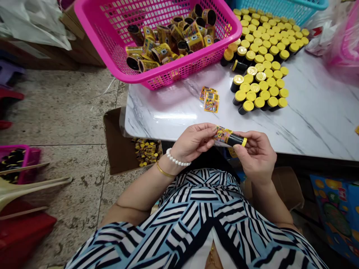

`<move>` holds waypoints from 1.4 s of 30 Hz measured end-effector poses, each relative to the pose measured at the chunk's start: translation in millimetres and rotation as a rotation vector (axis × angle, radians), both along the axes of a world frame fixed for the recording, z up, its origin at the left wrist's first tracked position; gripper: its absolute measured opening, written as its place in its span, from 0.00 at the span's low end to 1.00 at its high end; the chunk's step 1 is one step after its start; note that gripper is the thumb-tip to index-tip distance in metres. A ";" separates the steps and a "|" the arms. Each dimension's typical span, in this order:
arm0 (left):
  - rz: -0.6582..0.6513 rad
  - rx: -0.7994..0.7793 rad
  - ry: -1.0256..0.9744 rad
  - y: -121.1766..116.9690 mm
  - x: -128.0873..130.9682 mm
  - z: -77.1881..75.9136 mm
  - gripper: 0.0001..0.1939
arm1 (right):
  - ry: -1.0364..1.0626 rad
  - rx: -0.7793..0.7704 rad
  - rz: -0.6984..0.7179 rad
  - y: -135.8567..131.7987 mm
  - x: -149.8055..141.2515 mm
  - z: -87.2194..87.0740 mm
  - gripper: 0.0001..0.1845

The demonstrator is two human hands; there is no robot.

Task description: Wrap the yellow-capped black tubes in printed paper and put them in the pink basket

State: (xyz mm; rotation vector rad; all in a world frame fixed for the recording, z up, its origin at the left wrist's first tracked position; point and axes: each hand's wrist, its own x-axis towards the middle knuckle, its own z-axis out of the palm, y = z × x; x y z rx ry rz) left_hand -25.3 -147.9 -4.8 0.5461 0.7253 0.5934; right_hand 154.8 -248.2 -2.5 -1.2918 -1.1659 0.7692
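Note:
Between my hands, over the table's front edge, a small black tube with a yellow cap (pixel 235 140) lies nearly level. A printed yellow label sleeve (pixel 223 135) covers its left part. My left hand (pixel 198 139), with a pearl bracelet at the wrist, pinches the sleeve end. My right hand (pixel 256 153) grips the capped end, thumb below and fingers behind. A few flat printed labels (pixel 211 102) lie on the marble-patterned table (pixel 171 112) just beyond my hands. Many upright black tubes with yellow caps (pixel 259 101) stand close together at the back right.
A pink basket (pixel 137 77) of labelled tubes sits at the table's back left. Behind the capped tubes is a blue basket (pixel 303 5). On the floor, left of my legs, an open cardboard box (pixel 117 149) holds more yellow-capped tubes. A red stool (pixel 25 228) is at far left.

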 end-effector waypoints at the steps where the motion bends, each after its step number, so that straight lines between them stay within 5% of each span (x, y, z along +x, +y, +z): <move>1: -0.009 0.014 0.003 -0.9 0.2 -0.4 0.18 | -0.018 -0.011 0.009 0.0 1.7 -1.0 0.18; 5: 0.035 0.093 0.061 -7.9 0.2 -1.1 0.19 | -0.114 0.072 0.024 2.6 6.5 -3.0 0.21; 9: 0.186 0.371 0.092 -8.3 -3.8 2.1 0.24 | -0.245 0.213 0.045 6.8 11.5 0.1 0.24; 12: -0.025 0.494 0.026 -4.0 -5.5 3.9 0.27 | -0.353 0.238 0.075 11.4 14.9 4.4 0.24; 15: -0.174 0.445 0.027 -2.0 -3.8 3.4 0.20 | -0.430 0.221 0.124 15.4 16.2 6.0 0.21; 20: -0.163 0.378 0.111 -3.5 0.3 3.3 0.21 | -0.410 0.156 0.147 14.4 16.2 -1.4 0.27; 30: -0.239 0.372 0.100 4.2 -9.8 10.9 0.21 | -0.640 0.421 0.150 17.3 26.1 -5.2 0.28; 38: -0.164 0.614 0.252 9.2 -2.1 23.2 0.16 | 0.048 -0.069 0.090 22.2 10.3 -17.4 0.17; 42: -0.273 0.514 0.199 23.9 1.4 20.4 0.19 | 0.091 -0.050 0.261 31.3 23.9 -15.1 0.24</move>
